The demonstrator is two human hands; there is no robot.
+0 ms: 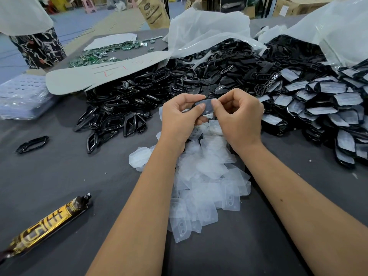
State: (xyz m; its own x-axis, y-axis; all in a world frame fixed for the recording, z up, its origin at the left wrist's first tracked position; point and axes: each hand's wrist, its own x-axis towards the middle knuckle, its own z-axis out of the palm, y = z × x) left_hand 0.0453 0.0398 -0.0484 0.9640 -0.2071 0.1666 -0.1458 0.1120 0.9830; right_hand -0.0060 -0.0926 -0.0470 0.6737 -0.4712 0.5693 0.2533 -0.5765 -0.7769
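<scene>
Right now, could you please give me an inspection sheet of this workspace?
Surface: dark grey table, largely covered.
Job's things: clear pad held up between both thumbs; heap of clear pads under the wrists.
Clutter: black frames, covered shells, green circuit boards, glue tube, plastic bags.
Grips: left hand and right hand both pinch the clear pad.
Cables: nothing seen.
Surroundings: cardboard boxes, paper sack, floor mats.

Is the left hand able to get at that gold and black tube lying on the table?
Probably, but not right away: the left hand and right hand both pinch a small clear piece. The tube lies on the table on that side, nothing in between.
</scene>
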